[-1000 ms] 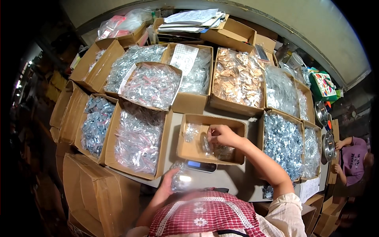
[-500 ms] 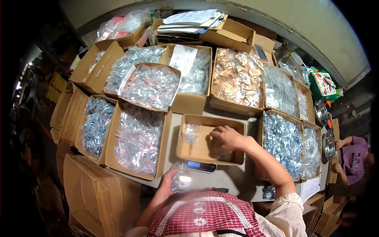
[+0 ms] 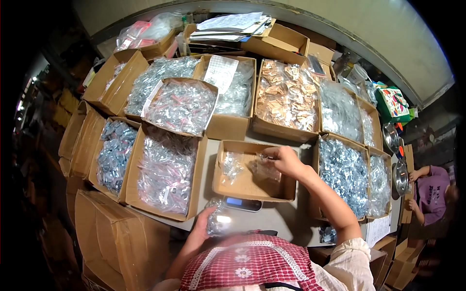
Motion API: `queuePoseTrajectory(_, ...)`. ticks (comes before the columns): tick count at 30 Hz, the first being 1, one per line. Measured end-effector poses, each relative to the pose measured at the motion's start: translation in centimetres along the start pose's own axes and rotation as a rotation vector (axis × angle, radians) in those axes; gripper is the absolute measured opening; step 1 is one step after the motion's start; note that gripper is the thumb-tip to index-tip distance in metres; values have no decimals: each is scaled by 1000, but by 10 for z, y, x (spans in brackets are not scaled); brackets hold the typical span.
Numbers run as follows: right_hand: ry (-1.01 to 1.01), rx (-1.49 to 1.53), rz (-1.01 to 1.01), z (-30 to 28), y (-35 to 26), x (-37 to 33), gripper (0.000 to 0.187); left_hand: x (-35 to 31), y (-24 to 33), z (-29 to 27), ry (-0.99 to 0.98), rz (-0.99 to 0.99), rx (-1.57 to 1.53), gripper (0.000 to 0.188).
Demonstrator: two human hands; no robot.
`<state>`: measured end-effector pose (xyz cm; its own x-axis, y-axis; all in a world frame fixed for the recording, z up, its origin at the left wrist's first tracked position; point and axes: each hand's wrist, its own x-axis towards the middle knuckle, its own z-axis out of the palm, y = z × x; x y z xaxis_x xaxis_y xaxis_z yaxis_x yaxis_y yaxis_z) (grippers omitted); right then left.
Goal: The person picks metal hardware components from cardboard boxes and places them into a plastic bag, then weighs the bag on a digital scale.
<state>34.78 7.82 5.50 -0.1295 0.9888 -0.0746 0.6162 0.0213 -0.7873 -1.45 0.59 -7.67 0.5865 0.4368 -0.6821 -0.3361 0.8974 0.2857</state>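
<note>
My right hand (image 3: 285, 161) is inside the shallow cardboard box (image 3: 255, 192) at the middle of the table. Its thumb and fingers are pinched on a clear plastic bag (image 3: 268, 172), whose contents I cannot make out. More clear bags (image 3: 232, 167) with small parts lie in the left part of that box. Near the table's front edge, my left hand (image 3: 203, 221) is closed around a bundle of clear plastic bags (image 3: 216, 218) that shines brightly. A small scale (image 3: 242, 204) with a lit blue display sits between the left hand and the box, partly under the box.
Boxes of silvery bagged parts stand left (image 3: 165, 165) and right (image 3: 343, 174). Behind is a box of orange-brown bagged parts (image 3: 286, 97); papers (image 3: 233, 24) lie at the back. An empty-looking carton (image 3: 116, 233) stands front left. Another person (image 3: 432, 194) is at far right.
My right hand has risen slightly, lifting the clear bag's edge in the box. Bags at the box's left have spread a little. My left hand keeps its bundle; the whole view has shifted slightly.
</note>
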Motion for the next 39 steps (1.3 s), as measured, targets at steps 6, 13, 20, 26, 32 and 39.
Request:
queuePoseTrajectory(6, -238, -336, 85, -12, -1, 7, 29, 0, 0, -1, 16, 3, 31, 48)
queuePoseTrajectory(13, -149, -387, 7, -25, -27, 2, 21, -4, 2, 14, 27, 30, 20, 48)
queuePoseTrajectory(20, -214, 3, -154, -8, -18, 3, 41, -2, 3, 8, -23, -20, 15, 48)
queuePoseTrajectory(26, -195, -633, -477, 33, 20, -16, 31, -3, 3, 6, -56, -13, 35, 48)
queuePoseTrajectory(32, -147, 196, 41, -2, -5, -4, 19, -6, 4, 13, 25, 4, 6, 49)
queuePoseTrajectory(39, -246, -502, 151, -1, -11, 2, 40, -11, 8, 17, -20, -27, -28, 43)
